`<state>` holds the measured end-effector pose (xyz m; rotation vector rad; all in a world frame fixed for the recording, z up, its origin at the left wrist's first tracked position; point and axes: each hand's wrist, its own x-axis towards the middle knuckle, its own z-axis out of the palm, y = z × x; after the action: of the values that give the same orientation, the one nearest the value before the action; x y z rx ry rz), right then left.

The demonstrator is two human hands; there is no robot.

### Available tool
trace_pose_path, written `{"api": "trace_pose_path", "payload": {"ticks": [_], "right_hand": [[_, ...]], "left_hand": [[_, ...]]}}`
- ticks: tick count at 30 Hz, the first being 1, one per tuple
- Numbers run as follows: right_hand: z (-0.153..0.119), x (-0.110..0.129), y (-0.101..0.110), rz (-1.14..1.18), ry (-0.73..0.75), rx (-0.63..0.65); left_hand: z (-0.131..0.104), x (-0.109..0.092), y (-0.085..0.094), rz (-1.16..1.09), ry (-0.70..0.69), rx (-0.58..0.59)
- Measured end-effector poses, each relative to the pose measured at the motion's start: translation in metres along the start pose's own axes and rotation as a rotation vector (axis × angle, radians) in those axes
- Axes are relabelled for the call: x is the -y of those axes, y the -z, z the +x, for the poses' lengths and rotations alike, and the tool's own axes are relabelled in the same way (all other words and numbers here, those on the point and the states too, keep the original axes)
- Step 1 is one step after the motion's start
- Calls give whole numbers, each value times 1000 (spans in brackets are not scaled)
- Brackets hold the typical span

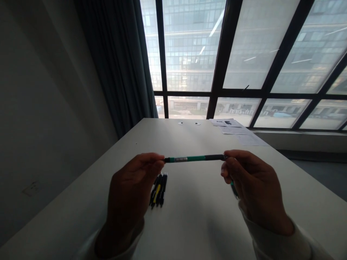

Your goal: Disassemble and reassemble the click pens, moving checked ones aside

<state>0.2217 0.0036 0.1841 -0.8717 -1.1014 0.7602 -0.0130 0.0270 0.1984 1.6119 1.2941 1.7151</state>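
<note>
A green pen (196, 158) with a dark grip and a small label is held level above the white table, stretched between both hands. My left hand (135, 184) pinches its black left end. The fingertips of my right hand (252, 184) close on its right end, by the tip. Below my right hand's fingers, part of another green and dark item (234, 190) shows, mostly hidden by the hand. Several black pens (162, 191), one with a yellow part, lie side by side on the table, just right of my left hand and partly behind it.
The white table (187, 224) reaches towards the window. Papers (230, 127) lie at its far right edge, and two small white pieces with dark spots (180, 123) sit at the far edge. A dark curtain (121, 65) hangs at the back left, beside a wall.
</note>
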Motion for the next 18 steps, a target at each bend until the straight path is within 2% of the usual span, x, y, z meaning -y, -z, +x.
{"api": "trace_pose_path", "payload": {"ticks": [9,18], "right_hand": [[4,-6,3,27,-5,1],[1,-1,4,74,-12,42]], "left_hand": [[2,11,-4,94,-35,33],[-2,5,-2,115,-77,30]]}}
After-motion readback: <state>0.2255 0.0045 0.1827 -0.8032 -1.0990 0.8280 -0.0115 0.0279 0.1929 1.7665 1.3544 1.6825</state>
